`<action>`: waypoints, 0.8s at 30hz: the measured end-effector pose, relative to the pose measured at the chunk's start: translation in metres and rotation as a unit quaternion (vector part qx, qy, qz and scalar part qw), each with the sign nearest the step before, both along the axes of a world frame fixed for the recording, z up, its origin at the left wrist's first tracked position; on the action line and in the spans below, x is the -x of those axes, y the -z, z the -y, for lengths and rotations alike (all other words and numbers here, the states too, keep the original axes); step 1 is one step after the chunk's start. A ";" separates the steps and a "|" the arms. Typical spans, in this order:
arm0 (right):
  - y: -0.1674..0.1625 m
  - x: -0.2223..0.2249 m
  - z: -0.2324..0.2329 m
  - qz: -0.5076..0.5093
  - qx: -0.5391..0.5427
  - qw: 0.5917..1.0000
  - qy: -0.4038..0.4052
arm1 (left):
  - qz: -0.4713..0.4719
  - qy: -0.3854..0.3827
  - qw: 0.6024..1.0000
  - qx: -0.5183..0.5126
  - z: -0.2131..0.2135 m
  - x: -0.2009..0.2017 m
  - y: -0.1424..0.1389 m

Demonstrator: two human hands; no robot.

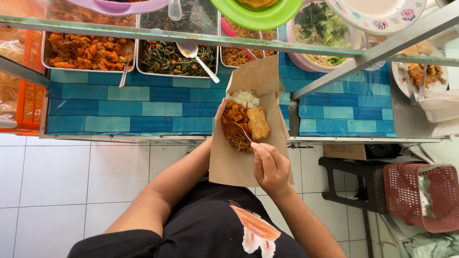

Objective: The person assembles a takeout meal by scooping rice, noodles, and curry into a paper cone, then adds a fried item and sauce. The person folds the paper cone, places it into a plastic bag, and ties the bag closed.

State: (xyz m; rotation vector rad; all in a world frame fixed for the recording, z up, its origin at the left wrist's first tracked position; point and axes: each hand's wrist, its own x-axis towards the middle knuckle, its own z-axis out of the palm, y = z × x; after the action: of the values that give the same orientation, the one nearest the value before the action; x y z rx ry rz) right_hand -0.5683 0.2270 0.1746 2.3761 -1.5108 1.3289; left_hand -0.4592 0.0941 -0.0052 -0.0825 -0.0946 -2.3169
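Holding: your right hand (271,167) is closed round a spoon (243,132), its tip in the food.
Paper: a brown sheet (248,153) lies on your left hand (220,112), mostly hidden beneath; only fingertips show at its left edge.
Food: rice, noodles and a fried piece (258,122) sit on it.
Beyond: trays (88,50) under glass, above blue tiles (138,107).

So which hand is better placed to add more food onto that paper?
Probably the right hand: it already holds the metal spoon over the food, while the left hand is busy supporting the brown paper sheet from underneath.
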 end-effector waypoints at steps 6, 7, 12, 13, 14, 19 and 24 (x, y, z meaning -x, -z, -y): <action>0.010 -0.006 0.004 0.183 -0.107 0.973 0.091 | 0.016 0.008 1.000 -0.011 0.002 -0.012 -0.003; 0.011 -0.004 0.006 0.276 -0.166 0.941 0.099 | 0.035 0.015 0.999 -0.026 0.002 -0.016 -0.004; 0.010 0.033 0.027 0.486 -0.207 0.836 0.147 | 0.040 0.039 0.997 -0.048 -0.002 -0.034 -0.013; 0.011 0.044 0.034 0.493 -0.184 0.836 0.153 | 0.032 0.045 0.997 -0.054 -0.003 -0.038 -0.016; 0.013 0.057 0.043 0.500 -0.160 0.836 0.159 | 0.023 0.050 0.997 -0.060 -0.003 -0.042 -0.018; 0.057 0.093 0.098 0.379 -0.153 0.882 0.236 | 0.046 0.046 0.995 -0.076 -0.006 -0.061 -0.035; 0.116 0.098 0.123 0.188 -0.106 0.942 0.255 | 0.053 0.050 0.993 -0.096 -0.016 -0.078 -0.056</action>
State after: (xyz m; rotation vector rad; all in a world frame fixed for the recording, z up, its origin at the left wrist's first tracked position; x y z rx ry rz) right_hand -0.6660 0.1043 0.0587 1.6775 -2.2725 1.5925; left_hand -0.3811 0.1100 0.0506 0.1366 0.0802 -2.4174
